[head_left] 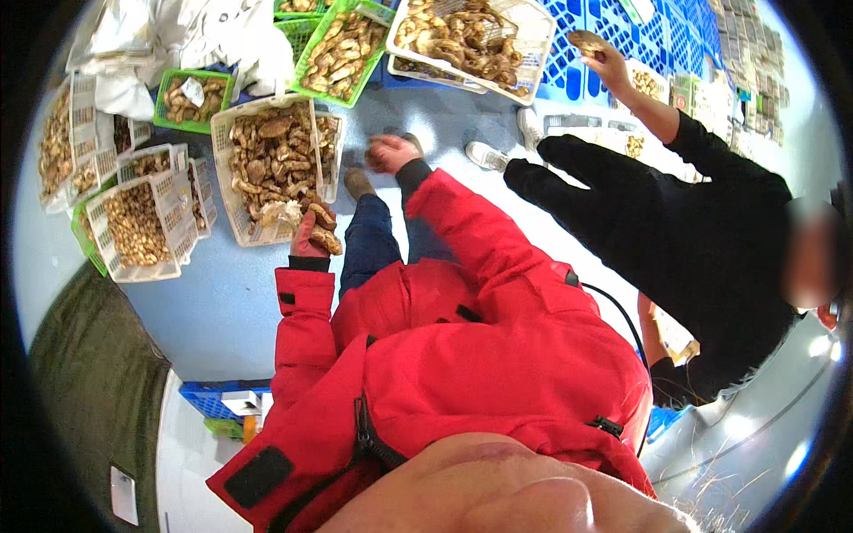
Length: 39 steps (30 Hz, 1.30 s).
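My left hand (306, 237) is closed around brown mushrooms (326, 240), beside the near right edge of a white plastic basket (221, 191). That basket is heaped with long-stemmed brown mushrooms (271, 160), and a pale, ragged clump (281, 214) lies at its near end. My right hand (395, 153) hangs to the right of the basket, above the floor and my shoes. Its fingers are curled in and slightly blurred, and what they hold is hard to make out.
Left stand stacked baskets with small mushrooms (135, 222). Behind are green baskets (345, 53), a larger white basket (533, 55) of mushrooms and blue pallets (613, 27). A co-worker in black (675, 222) stands at right, holding up a mushroom (586, 42).
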Available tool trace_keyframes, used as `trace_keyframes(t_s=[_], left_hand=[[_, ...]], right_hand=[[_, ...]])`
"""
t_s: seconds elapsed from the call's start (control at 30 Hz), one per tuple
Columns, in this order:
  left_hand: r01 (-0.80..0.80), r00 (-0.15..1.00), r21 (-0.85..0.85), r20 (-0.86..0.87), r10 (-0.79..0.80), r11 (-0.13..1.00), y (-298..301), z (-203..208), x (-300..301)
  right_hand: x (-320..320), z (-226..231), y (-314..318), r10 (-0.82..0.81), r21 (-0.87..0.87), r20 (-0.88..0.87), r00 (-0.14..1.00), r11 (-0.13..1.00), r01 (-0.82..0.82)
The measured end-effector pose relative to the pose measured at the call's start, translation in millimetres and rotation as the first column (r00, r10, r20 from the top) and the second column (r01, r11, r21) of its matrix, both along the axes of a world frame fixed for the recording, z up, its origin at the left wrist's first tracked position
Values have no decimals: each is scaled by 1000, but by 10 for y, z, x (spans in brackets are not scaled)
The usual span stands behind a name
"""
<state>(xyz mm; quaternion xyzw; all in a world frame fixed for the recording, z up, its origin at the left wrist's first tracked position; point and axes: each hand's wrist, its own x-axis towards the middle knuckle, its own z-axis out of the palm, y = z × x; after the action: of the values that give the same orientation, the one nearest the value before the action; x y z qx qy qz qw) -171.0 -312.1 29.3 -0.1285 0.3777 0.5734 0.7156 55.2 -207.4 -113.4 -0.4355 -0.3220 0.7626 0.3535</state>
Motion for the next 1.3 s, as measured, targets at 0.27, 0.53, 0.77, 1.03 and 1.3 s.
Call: trace_keyframes(t_s=[0.27, 0.53, 0.77, 1.03, 1.3], left_hand=[[236, 971, 92, 12, -238, 967, 398, 16, 104], [265, 964, 47, -28, -264, 963, 744, 343, 518], [311, 950, -28, -30, -312, 950, 871, 345, 826], [328, 913, -21, -249, -322, 945, 1377, 835, 1529], [198, 935, 340, -348, -73, 919, 2045, 1513, 1956]], right_hand=[[1306, 1811, 688, -670, 75, 230, 706, 736, 673], [2097, 2831, 1694, -788, 697, 613, -56, 572, -433], [2509, 2691, 2259, -508, 407, 860, 50, 624, -667], [2110, 2877, 2486, -207, 345, 85, 975, 924, 166], [1198, 2746, 2171, -63, 43, -263, 963, 996, 77]])
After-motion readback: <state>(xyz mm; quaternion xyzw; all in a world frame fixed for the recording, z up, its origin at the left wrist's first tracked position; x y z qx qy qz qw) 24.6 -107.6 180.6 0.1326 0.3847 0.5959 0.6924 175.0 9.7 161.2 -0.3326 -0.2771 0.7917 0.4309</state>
